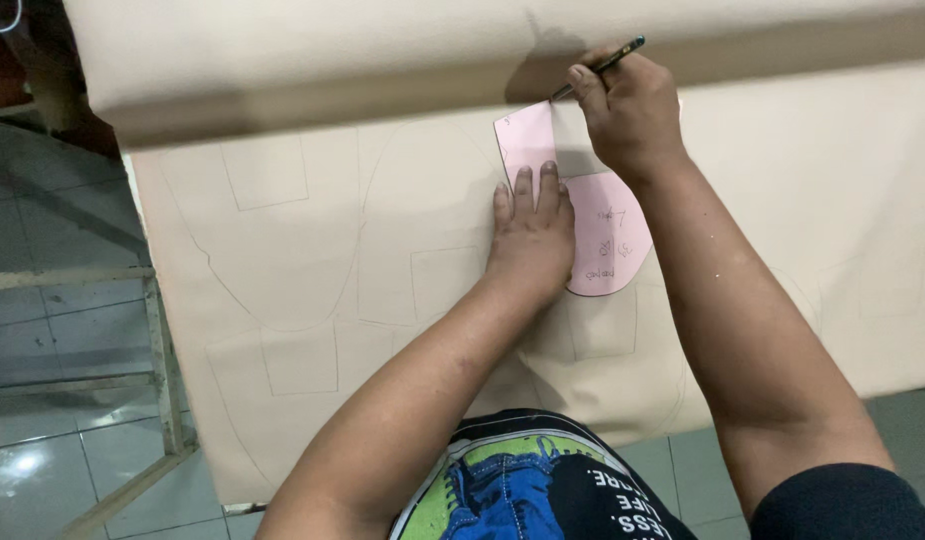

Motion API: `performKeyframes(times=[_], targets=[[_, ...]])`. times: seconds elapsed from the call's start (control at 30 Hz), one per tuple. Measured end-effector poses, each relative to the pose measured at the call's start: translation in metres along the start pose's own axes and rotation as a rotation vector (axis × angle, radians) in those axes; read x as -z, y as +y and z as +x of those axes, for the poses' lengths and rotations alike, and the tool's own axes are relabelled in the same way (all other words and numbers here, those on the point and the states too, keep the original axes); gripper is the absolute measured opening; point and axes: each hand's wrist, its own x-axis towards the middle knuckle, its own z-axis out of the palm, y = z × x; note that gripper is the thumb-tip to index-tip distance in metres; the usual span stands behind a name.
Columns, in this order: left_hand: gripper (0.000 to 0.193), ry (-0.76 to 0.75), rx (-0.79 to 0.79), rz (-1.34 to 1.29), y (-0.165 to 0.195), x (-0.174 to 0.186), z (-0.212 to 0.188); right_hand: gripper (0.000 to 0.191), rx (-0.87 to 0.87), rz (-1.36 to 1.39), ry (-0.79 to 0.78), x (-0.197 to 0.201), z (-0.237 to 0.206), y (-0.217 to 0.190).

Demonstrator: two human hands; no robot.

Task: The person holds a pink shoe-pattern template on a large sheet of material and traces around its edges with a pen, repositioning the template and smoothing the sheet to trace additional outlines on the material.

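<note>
**Pink template pinned flat for tracing on tan sheet**

On the tan sheet material (742, 200) spread over the worktop lies one pink paper template (607, 235), rounded at its near end, just below the big roll (312, 60) of the same tan stock. The left hand (530, 232) presses flat on the template's left edge, fingers straight and together, so its grip is open, palm down. The right hand (627, 110) sits at the template's far end, its grip closed around one dark pencil (600, 68) with the tip at the template's upper edge.

The template looks thin, light and bendable, likely to slide on the smooth sheet unless weighted; pressing near its middle or edge seems the safest hold, rather than pinching a corner. The tan sheet appears soft and floppy, draping over the worktop's near edge.

Count: one template, one pencil, one roll, several pencilled outlines left of the template.
</note>
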Motion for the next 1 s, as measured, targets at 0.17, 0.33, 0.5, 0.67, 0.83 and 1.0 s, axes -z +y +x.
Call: performKeyframes(times=[0.17,0.33,0.5,0.67,0.83,1.0], targets=[[0.064,0.003,-0.022,-0.007,-0.001,-0.001,-0.004,0.015,-0.113,0.030,-0.060,0.008,-0.043,0.004],[0.044,0.071,-0.077,0.209,0.006,0.000,-0.004,0.020,-0.319,0.035,-0.174,0.023,-0.077,0.012],[0.057,-0.061,-0.062,0.354,0.023,0.015,0.006,0.022,-0.167,-0.378,-0.219,0.042,-0.068,0.038],[0.090,-0.350,-0.074,0.448,0.039,0.035,0.019,0.022,-0.168,-0.381,-0.208,0.059,-0.058,0.052],[0.091,-0.378,-0.019,0.388,0.045,0.042,0.029,0.019,-0.001,-0.334,-0.073,0.050,-0.041,0.053],[0.107,-0.428,-0.083,0.464,0.049,0.043,0.030,0.016,0.017,-0.261,-0.004,0.050,-0.019,0.052]])
